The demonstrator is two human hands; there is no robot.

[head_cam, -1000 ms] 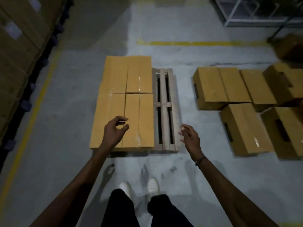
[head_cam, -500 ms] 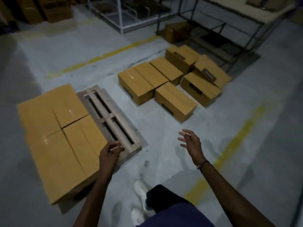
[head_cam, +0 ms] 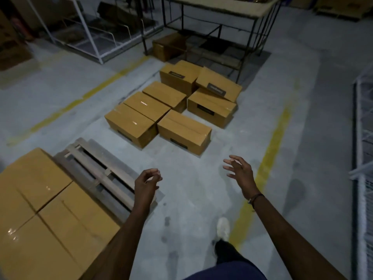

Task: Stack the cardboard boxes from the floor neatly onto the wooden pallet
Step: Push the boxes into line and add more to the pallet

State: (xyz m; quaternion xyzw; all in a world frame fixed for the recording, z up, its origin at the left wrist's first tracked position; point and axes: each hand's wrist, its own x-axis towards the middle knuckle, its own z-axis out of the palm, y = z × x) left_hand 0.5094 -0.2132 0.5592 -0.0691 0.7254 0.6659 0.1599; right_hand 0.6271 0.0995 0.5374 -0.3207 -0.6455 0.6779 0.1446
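Observation:
Several cardboard boxes (head_cam: 46,215) lie flat on the wooden pallet (head_cam: 105,168) at the lower left, leaving its right slats bare. Ahead on the floor sits a cluster of several boxes; the nearest box (head_cam: 184,131) lies beside a longer box (head_cam: 131,124), and one box (head_cam: 219,83) leans tilted on another at the back. My left hand (head_cam: 147,183) hovers over the pallet's near corner with fingers loosely curled, holding nothing. My right hand (head_cam: 240,172) is held out over the bare floor, fingers spread, empty.
A dark metal-framed table (head_cam: 222,7) stands behind the box cluster with a brown box (head_cam: 169,46) under it. A white frame rack (head_cam: 86,37) is at the back left, a white wire rack (head_cam: 361,158) along the right edge. Yellow floor lines (head_cam: 270,150) cross the concrete.
The view has swung right from the pallet toward the floor boxes, which look closer now. My left hand has come off the stacked boxes; both hands stay empty as I step forward.

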